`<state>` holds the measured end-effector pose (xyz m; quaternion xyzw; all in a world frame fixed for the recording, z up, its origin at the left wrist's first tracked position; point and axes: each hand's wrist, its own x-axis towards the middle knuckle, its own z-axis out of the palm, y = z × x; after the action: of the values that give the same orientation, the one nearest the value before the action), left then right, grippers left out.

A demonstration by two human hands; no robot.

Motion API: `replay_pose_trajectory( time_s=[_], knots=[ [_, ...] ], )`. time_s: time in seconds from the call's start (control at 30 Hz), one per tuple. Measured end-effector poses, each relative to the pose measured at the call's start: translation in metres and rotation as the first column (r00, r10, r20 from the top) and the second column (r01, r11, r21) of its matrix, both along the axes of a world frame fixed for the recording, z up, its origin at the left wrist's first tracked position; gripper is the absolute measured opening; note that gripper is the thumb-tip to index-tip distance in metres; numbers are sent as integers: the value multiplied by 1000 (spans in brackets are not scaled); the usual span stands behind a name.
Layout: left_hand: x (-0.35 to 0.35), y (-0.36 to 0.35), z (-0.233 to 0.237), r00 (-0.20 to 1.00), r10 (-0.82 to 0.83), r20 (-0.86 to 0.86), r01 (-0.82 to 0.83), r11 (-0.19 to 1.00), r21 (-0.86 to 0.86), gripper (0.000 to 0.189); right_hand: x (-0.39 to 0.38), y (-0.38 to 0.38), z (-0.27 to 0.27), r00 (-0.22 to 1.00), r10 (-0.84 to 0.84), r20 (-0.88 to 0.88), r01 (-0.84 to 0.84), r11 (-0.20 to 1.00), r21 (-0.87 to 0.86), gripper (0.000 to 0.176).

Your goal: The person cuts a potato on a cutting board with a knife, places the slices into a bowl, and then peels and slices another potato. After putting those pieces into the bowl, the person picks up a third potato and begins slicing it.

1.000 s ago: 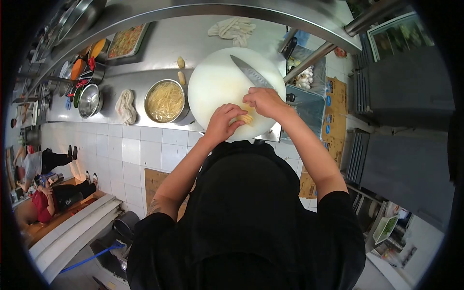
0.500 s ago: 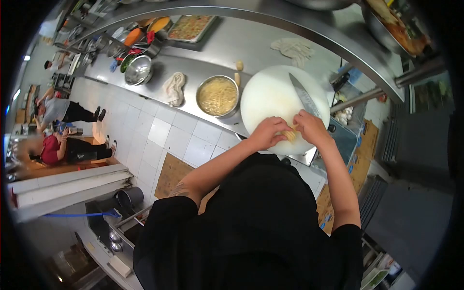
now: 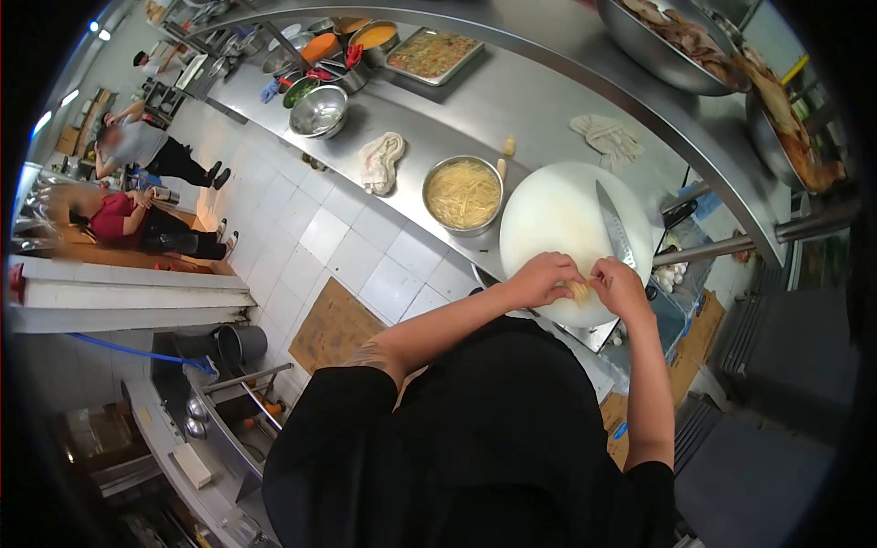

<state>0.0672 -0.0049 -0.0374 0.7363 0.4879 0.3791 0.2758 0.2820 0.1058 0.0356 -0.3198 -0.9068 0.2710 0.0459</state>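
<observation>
My left hand (image 3: 546,279) is closed around a small bundle of pale yellow strips (image 3: 578,291) near the front edge of a round white cutting board (image 3: 534,215). Against the other side of the bundle, my right hand (image 3: 619,285) has its fingers curled in a pinch; its fingertips are partly hidden. A broad kitchen knife (image 3: 614,224) lies flat on the board, just beyond my right hand, its handle mostly covered by that hand. Left of the board stands a metal bowl (image 3: 463,195) full of similar pale strips.
Two pale pieces lie by the bowl, including a small chunk (image 3: 509,146). Cloths (image 3: 382,164), an empty-looking steel bowl (image 3: 319,111) and a tray of chopped food (image 3: 435,56) rest on the counter. A steel shelf (image 3: 548,46) overhangs it. Several people are at the far left.
The view has shifted, so the board, bowl and counter appear lower and further right. Both hands stay together at the strips on the board. The knife remains lying on it.
</observation>
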Motion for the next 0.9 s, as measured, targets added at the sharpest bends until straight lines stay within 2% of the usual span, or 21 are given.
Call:
replay_pose_trajectory(
  time_s=[0.07,0.13,0.2,0.27,0.33,0.4,0.53,0.6,0.67,0.73,0.8,0.87,0.9],
  knots=[
    [1,0,-1,1000,-1,23,1,1000,23,37,1,-3,-8,982,-175,-71,167,979,-114,12],
    [2,0,-2,1000,4,21,-4,1000,20,38,6,-7,-34,971,-215,-101,198,967,-159,13],
    [2,-1,-3,1000,9,15,-9,1000,16,38,12,-11,-63,931,-341,-133,278,895,-347,11],
    [2,0,-6,1000,2,17,-3,999,50,41,10,-17,-57,915,-367,-169,283,881,-380,9],
    [3,-1,-7,1000,8,16,-9,998,58,41,9,-20,-53,885,-454,-105,354,801,-482,8],
    [4,1,-8,1000,15,15,-16,997,72,42,9,-23,-50,885,-454,-105,355,803,-478,11],
    [8,-1,-4,998,38,-58,-32,995,92,46,18,-20,-61,913,-397,-94,346,875,-338,15],
    [14,-4,-3,989,92,-115,-78,990,117,49,32,-12,-97,939,-298,-172,291,954,-67,15],
    [19,-10,-1,979,128,-161,-106,985,135,52,27,-17,-90,941,-285,-185,277,959,-66,15],
    [25,-15,-2,956,177,-234,-136,974,183,53,18,-25,-82,848,-455,-272,391,884,-258,14],
    [30,-21,3,948,196,-250,-165,977,138,53,20,-22,-86,883,-389,-264,337,915,-221,15],
    [36,-25,6,918,264,-297,-220,960,172,53,19,-20,-83,947,-203,-250,238,964,117,19],
    [39,-28,7,906,293,-305,-249,953,175,53,19,-21,-80,952,-171,-254,213,965,150,20]
  ],
)
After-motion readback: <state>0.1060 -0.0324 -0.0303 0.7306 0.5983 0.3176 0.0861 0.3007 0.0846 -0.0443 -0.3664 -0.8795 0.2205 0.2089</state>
